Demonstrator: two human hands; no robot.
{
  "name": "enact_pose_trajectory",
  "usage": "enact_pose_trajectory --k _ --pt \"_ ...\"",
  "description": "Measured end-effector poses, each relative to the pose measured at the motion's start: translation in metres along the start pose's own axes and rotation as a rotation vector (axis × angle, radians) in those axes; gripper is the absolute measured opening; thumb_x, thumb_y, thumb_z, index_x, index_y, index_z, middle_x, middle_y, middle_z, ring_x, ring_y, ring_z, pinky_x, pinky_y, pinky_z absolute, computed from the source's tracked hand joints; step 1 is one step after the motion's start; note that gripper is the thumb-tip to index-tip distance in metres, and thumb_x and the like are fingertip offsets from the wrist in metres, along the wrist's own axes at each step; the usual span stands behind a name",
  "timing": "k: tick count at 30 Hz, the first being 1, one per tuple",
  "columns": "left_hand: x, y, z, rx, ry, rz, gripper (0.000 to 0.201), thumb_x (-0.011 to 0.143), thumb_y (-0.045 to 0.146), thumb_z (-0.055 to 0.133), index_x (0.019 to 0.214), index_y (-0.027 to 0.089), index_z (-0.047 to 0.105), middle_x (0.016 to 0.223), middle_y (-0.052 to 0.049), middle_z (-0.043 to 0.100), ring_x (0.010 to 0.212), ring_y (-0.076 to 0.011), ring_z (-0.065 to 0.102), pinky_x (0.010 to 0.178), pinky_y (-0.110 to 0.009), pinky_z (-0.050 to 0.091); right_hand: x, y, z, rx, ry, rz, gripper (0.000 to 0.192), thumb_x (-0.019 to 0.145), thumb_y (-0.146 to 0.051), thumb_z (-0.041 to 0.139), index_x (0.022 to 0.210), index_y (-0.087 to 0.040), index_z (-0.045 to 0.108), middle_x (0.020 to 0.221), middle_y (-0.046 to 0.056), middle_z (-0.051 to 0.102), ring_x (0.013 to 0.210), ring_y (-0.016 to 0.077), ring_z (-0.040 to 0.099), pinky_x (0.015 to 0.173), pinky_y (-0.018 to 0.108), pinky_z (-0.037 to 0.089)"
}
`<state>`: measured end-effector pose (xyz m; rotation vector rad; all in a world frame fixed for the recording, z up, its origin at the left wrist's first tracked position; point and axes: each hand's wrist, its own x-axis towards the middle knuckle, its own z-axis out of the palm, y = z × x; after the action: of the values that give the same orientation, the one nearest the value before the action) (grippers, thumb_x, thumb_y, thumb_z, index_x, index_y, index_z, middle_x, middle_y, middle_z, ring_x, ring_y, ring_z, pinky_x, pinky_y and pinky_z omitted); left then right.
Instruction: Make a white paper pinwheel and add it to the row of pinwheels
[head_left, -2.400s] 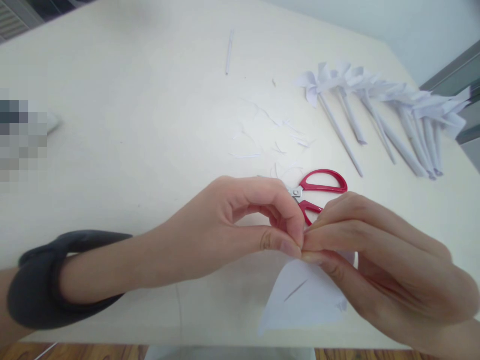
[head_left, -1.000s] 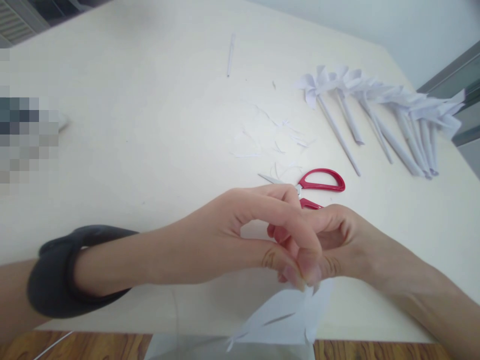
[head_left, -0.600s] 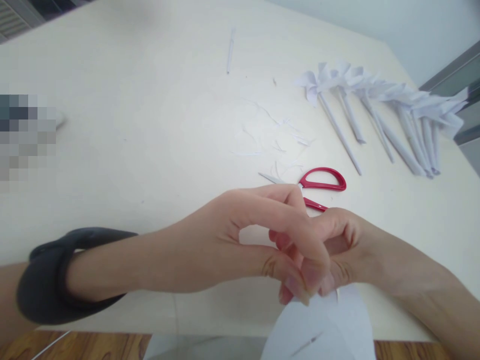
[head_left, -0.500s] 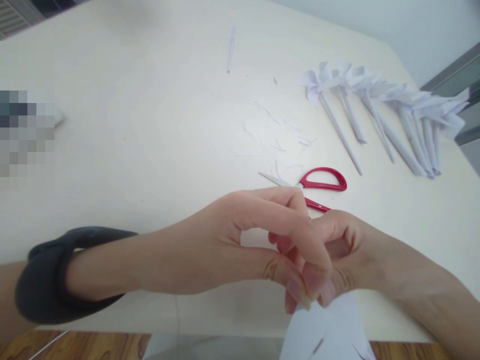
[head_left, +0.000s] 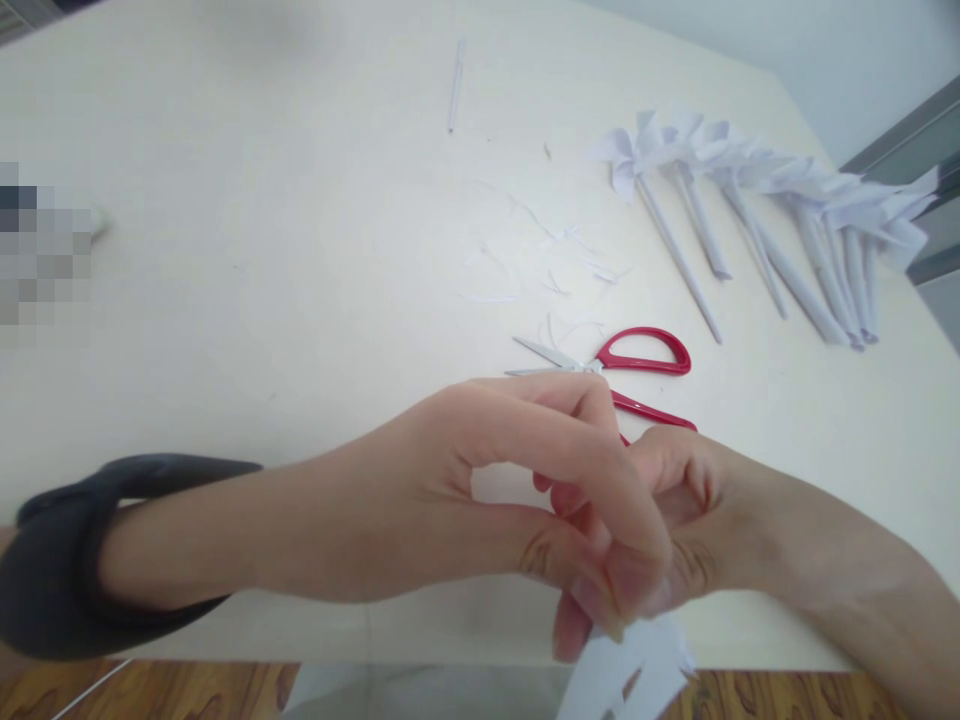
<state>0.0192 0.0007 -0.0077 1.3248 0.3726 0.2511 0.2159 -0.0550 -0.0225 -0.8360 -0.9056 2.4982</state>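
My left hand (head_left: 555, 480) is closed, its thumb and index finger pinched on a sheet of white paper (head_left: 637, 665) that hangs below the fingertips, with slits cut in it. My right hand (head_left: 697, 510) sits against it from the right, fingers curled, its fingertips partly hidden behind the left hand; it too pinches at the paper's upper edge. Just beyond both hands lie scissors (head_left: 646, 370) with red handles, blades slightly apart and pointing left. One handle is partly covered by the hands.
Thin paper scraps (head_left: 562, 240) are scattered past the scissors. Several white paper pinwheels (head_left: 697, 160) on rolled paper sticks lie in a row at the right. A slim white stick (head_left: 456, 85) lies farther back. The table's front edge (head_left: 420, 655) runs below my hands.
The paper under my fingers has turned and shifted, so less of it shows. My hands stay pinched together in nearly the same place. The view has moved slightly.
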Motion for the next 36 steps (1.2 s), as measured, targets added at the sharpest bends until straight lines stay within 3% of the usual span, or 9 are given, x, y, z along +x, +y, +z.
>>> enact_pose_trajectory --k 7,12,18,22,26,32,36 --pt "0.001 -0.003 -0.002 -0.005 -0.04 0.014 0.025 0.075 0.003 0.064 0.07 0.026 0.074 0.073 0.003 0.055 0.062 -0.0056 0.058 0.063 -0.01 0.055 0.002 -0.004 0.008 -0.088 0.02 0.049 0.012 0.077 -0.016 0.066 0.088 -0.019 0.072 0.083 -0.003 0.066 0.078 0.0059 0.062 0.07 0.018 0.05" --pt "0.001 -0.003 -0.002 -0.033 -0.063 0.032 0.026 0.075 0.0 0.062 0.067 0.022 0.072 0.074 0.004 0.048 0.065 -0.0035 0.056 0.063 -0.008 0.053 0.003 -0.002 0.007 -0.073 0.037 0.042 0.01 0.079 -0.015 0.064 0.086 -0.018 0.07 0.081 -0.003 0.066 0.075 0.006 0.062 0.068 0.018 0.049" --pt "-0.001 -0.008 -0.004 0.15 -0.002 0.094 0.013 0.076 0.009 0.065 0.068 0.019 0.066 0.073 0.006 0.056 0.065 -0.003 0.054 0.067 -0.007 0.05 -0.001 0.0 0.009 -0.074 0.075 0.04 0.021 0.077 -0.007 0.063 0.092 -0.021 0.071 0.08 -0.003 0.066 0.074 0.0053 0.061 0.066 0.017 0.047" --pt "-0.001 -0.013 -0.001 0.135 0.05 0.109 0.011 0.077 0.012 0.065 0.069 0.021 0.064 0.072 0.005 0.059 0.068 -0.0066 0.055 0.073 -0.015 0.051 0.0 -0.009 0.018 -0.057 0.193 -0.03 0.02 0.077 -0.01 0.064 0.092 -0.022 0.069 0.077 -0.003 0.064 0.074 0.0071 0.06 0.068 0.02 0.048" --pt "0.002 -0.013 0.001 0.057 0.199 0.103 0.013 0.074 0.01 0.067 0.072 0.021 0.061 0.075 0.005 0.059 0.076 -0.011 0.058 0.073 -0.021 0.05 -0.001 -0.012 0.024 -0.315 0.384 -0.138 0.007 0.08 -0.015 0.062 0.076 -0.02 0.065 0.079 -0.001 0.059 0.075 0.0102 0.056 0.07 0.025 0.047" --pt "0.002 -0.01 -0.002 0.124 0.291 0.096 0.007 0.079 0.018 0.062 0.074 0.02 0.06 0.079 0.002 0.06 0.078 -0.0128 0.056 0.073 -0.025 0.049 -0.004 -0.006 0.024 -0.848 0.694 -0.477 0.007 0.082 -0.021 0.061 0.075 -0.025 0.061 0.07 -0.002 0.055 0.067 0.012 0.051 0.058 0.028 0.041" --pt "0.001 -0.011 0.001 0.249 0.377 0.176 0.004 0.079 0.019 0.064 0.076 0.021 0.063 0.082 0.003 0.061 0.077 -0.0113 0.054 0.074 -0.022 0.047 -0.003 -0.001 0.026 -1.066 0.824 -0.631 0.008 0.08 -0.017 0.062 0.078 -0.025 0.06 0.073 -0.001 0.056 0.07 0.0138 0.051 0.061 0.032 0.04"
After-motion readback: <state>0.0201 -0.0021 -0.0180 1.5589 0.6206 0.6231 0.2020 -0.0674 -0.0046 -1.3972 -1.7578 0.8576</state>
